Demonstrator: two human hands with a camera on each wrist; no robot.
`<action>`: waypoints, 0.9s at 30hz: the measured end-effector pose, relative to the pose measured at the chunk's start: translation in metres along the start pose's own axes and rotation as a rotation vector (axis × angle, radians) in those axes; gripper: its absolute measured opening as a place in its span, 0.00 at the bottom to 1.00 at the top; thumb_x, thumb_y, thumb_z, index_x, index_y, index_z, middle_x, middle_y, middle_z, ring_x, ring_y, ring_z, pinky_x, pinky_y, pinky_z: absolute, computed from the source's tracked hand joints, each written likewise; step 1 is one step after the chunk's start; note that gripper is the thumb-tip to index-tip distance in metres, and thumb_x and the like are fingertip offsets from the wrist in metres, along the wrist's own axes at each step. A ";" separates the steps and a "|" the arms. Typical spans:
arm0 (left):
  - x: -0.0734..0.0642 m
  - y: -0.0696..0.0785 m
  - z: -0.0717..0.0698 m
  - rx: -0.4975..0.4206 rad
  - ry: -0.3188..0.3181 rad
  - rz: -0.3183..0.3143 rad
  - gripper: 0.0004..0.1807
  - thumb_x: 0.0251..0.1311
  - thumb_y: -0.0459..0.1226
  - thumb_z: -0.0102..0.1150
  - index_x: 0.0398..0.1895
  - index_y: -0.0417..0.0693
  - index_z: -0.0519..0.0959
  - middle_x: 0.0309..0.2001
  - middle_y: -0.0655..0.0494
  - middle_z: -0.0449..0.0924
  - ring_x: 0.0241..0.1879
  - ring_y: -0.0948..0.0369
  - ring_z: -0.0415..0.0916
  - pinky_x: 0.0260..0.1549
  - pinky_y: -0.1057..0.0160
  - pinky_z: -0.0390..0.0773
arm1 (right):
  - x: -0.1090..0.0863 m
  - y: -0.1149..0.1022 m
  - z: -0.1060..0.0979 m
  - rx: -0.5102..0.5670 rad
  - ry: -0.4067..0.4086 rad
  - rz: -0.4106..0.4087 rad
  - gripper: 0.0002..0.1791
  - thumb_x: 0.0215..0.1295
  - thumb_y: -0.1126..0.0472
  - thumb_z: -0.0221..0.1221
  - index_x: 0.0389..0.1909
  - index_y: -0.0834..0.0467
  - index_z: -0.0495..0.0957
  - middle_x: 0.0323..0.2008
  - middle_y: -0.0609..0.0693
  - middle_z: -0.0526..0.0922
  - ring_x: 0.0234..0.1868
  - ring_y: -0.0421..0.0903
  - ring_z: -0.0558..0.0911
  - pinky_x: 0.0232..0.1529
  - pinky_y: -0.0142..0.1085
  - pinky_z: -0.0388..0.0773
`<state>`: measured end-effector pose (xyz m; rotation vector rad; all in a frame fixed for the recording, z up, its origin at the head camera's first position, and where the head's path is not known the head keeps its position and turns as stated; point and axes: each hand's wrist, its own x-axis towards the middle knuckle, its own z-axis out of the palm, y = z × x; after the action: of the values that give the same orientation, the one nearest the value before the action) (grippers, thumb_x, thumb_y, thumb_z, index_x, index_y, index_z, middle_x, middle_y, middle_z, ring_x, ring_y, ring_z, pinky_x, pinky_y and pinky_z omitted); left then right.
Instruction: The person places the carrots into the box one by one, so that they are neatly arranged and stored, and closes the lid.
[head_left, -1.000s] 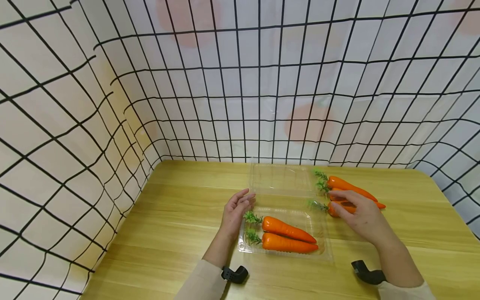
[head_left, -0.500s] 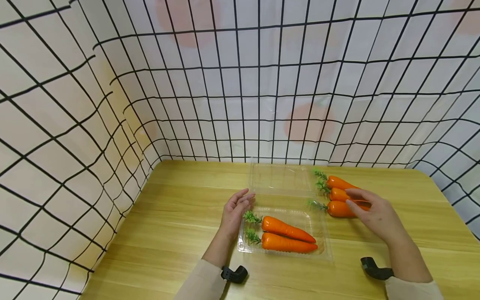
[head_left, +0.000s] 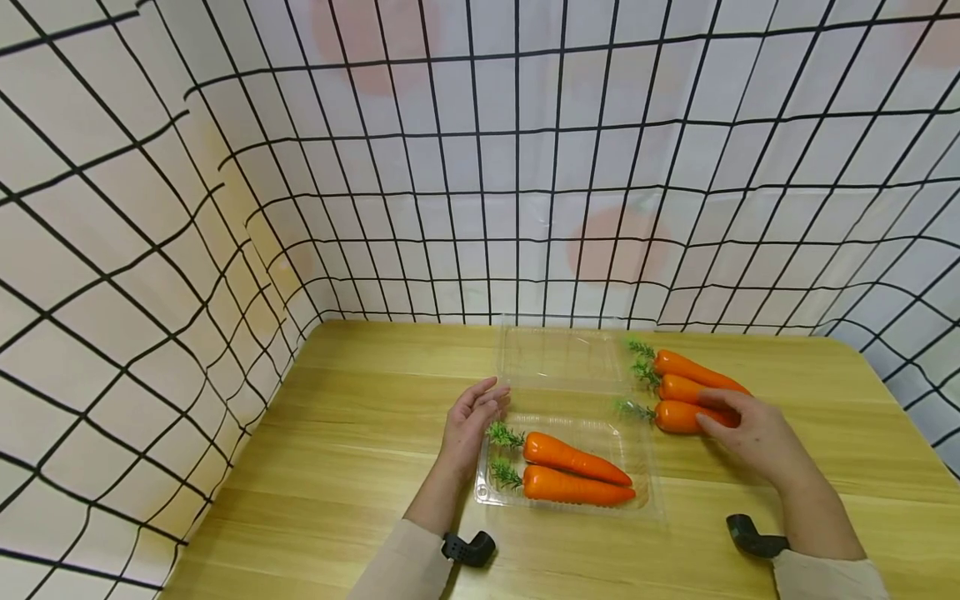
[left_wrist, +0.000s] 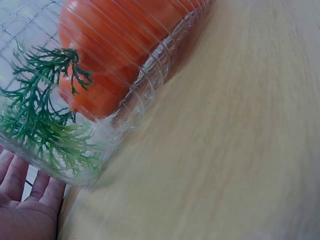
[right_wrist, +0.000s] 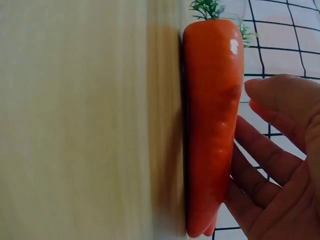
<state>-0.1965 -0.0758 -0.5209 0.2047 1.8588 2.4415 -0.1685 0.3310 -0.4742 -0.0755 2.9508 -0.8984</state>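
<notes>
Two orange carrots with green tops, a rear one [head_left: 573, 458] and a front one [head_left: 573, 486], lie side by side in the clear plastic clamshell box [head_left: 641, 454]. At the box's left side is my left hand [head_left: 467, 429], its fingers loosely extended along the wall. In the left wrist view those fingers [left_wrist: 15, 177] show at the box's corner. To the right, my right hand [head_left: 761, 437] reaches over the tapered end of the nearest loose carrot [head_left: 677, 417]. In the right wrist view, the thumb stands just off this carrot [right_wrist: 212, 110] and relaxed fingers extend behind it.
Beyond the nearest loose carrot lie a middle carrot [head_left: 677, 388] and a far carrot [head_left: 697, 371], tops pointing left. The box's clear lid [head_left: 562, 358] is folded back toward the grid-patterned curtain [head_left: 450, 208]. Everything stands on a wooden table [head_left: 360, 433].
My right hand has moved right along the loose carrots, from their thick ends toward the tips, and has come down over the nearest one. The left hand has stayed in place.
</notes>
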 end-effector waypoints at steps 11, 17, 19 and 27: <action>0.001 -0.001 -0.001 0.003 -0.003 -0.001 0.26 0.73 0.31 0.48 0.72 0.30 0.63 0.66 0.30 0.73 0.67 0.37 0.72 0.69 0.44 0.72 | 0.002 0.003 0.006 -0.065 -0.079 -0.030 0.38 0.65 0.41 0.65 0.69 0.61 0.71 0.66 0.72 0.73 0.64 0.76 0.70 0.57 0.71 0.70; 0.001 -0.001 -0.001 0.004 -0.002 0.000 0.26 0.73 0.31 0.49 0.72 0.30 0.63 0.67 0.31 0.73 0.67 0.37 0.72 0.69 0.45 0.73 | 0.002 0.003 0.007 -0.091 -0.082 -0.075 0.36 0.65 0.46 0.67 0.68 0.61 0.73 0.65 0.71 0.75 0.63 0.76 0.72 0.56 0.71 0.71; 0.001 -0.001 -0.001 -0.004 -0.004 -0.002 0.26 0.73 0.32 0.49 0.72 0.30 0.63 0.67 0.30 0.73 0.67 0.37 0.72 0.69 0.45 0.72 | 0.001 0.002 0.006 -0.089 -0.081 -0.079 0.37 0.65 0.44 0.67 0.68 0.62 0.73 0.65 0.71 0.75 0.63 0.76 0.72 0.56 0.71 0.71; 0.000 0.002 0.000 -0.006 -0.005 -0.009 0.26 0.73 0.32 0.48 0.71 0.31 0.64 0.67 0.30 0.73 0.68 0.37 0.72 0.70 0.43 0.72 | -0.003 -0.003 -0.007 -0.079 -0.046 -0.053 0.37 0.66 0.43 0.66 0.68 0.61 0.72 0.65 0.74 0.73 0.62 0.76 0.72 0.57 0.69 0.70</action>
<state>-0.1968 -0.0762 -0.5193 0.2012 1.8460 2.4385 -0.1656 0.3329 -0.4669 -0.1764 2.9540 -0.7748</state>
